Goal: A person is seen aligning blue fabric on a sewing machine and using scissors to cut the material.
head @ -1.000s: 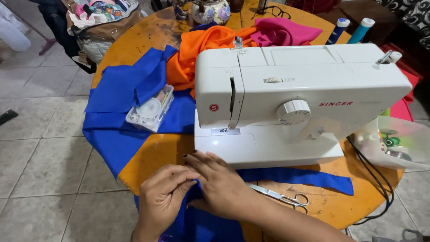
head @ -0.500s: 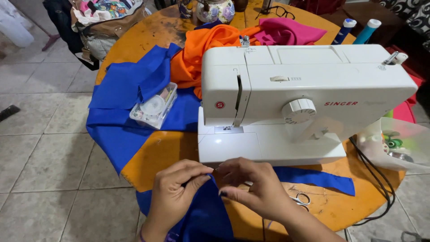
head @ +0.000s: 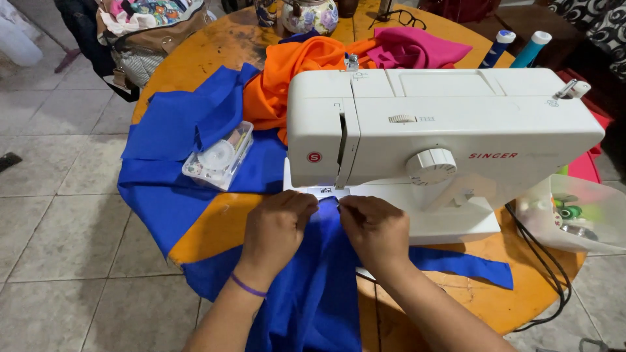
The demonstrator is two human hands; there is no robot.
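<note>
- The left hand lies knuckles-up on the blue fabric strip, its fingers curled together and pinching the cloth's top edge just in front of the needle area.
- The right hand sits just beside it, fingers bent and pressed down on the same edge; thumb and forefinger seem to nip the cloth (the fingertips themselves are tucked under, so the exact grip cannot be told).
- The blue fabric strip runs from the bed of the white sewing machine down toward the camera between both forearms, with one tail lying flat to the right on the round orange table.
- A purple band circles the left wrist.
- A clear plastic box rests on a larger blue cloth left of the machine; inside show a white round bobbin-like piece and small sewing bits.
- A second clear tub stands at the machine's right end, holding spools, one of them green.
- Orange cloth and pink cloth are heaped behind the machine.
- A flowered ceramic pot stands at the table's far edge; its contents are hidden.
- An open bag at the far left is stuffed with colourful fabric.
- Two thread cones, dark blue and teal, stand beyond the machine.
- A black cord loops over the table's right side.
</note>
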